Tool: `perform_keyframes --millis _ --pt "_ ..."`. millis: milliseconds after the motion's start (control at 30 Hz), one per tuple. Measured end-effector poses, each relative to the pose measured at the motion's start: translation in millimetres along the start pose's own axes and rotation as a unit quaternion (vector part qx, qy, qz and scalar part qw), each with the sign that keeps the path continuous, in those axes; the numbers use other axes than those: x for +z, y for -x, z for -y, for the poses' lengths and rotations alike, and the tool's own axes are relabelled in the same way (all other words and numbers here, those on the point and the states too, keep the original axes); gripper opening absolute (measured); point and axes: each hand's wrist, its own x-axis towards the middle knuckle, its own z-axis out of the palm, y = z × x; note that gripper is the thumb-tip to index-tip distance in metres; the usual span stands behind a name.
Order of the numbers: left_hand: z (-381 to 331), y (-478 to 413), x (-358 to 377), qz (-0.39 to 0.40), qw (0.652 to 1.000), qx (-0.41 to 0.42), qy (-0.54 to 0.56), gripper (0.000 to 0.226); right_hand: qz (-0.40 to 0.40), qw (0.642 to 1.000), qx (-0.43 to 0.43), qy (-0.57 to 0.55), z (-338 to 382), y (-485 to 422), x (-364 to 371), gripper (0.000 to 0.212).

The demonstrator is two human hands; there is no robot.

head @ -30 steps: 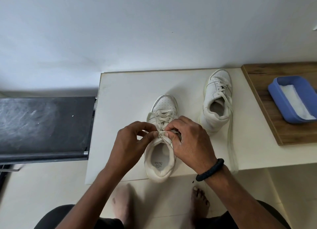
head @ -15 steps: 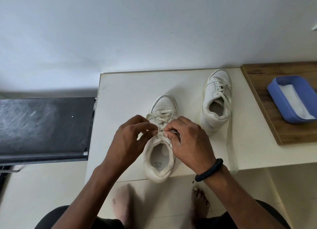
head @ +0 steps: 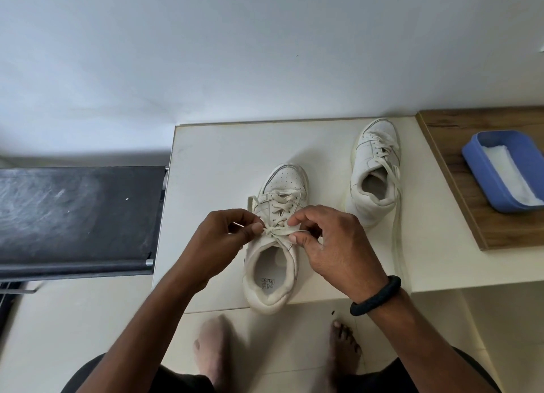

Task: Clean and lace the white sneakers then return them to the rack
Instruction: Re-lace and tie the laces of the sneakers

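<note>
A white sneaker (head: 282, 183) stands on the white table (head: 217, 157), toe away from me, its heel over the front edge. My left hand (head: 223, 239) pinches the lace (head: 275, 230) at the knot by the tongue. My right hand (head: 332, 245), with a black band at the wrist, pinches the same lace from the other side. A loop of lace shows to the left of the eyelets. The second white sneaker (head: 374, 172) stands to the right, laced, with one long lace end (head: 397, 233) trailing toward the table's front edge.
A wooden board (head: 459, 198) lies at the table's right end and carries a blue tray (head: 488, 169) with a white cloth inside. A black surface (head: 76, 213) adjoins the table on the left. My bare feet stand on the pale tiled floor below.
My hands have drawn slightly apart, pulling the lace sideways so the knot at the tongue shows. The sneakers have not moved.
</note>
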Motion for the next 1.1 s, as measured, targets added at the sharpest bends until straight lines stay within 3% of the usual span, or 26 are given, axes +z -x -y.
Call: perform_keyframes --millis 200,333,433,633,833,1100 --pt "2 -1 2 -0.047 0.999 -0.014 -0.006 0.014 0.054 0.992 0.071 -0.086 2 4 -6 0.020" --pt "4 -4 -2 -0.054 0.998 -0.023 0.025 0.017 0.024 0.990 0.101 -0.098 4 7 -2 0.018" --pt "6 -2 -6 -0.017 0.999 0.019 -0.028 0.013 0.034 0.989 0.106 -0.101 7 10 2 0.016" --pt "4 -1 -5 -0.030 0.990 0.100 -0.096 0.010 0.035 0.992 0.098 -0.067 12 10 4 0.012" --pt "-3 0 0 -0.043 0.995 0.085 -0.024 0.009 0.031 0.994 0.093 -0.053 10 9 3 0.011" --pt "-2 -3 9 -0.074 0.973 -0.051 0.213 0.017 -0.001 0.994 0.091 -0.053 10 10 -4 0.010"
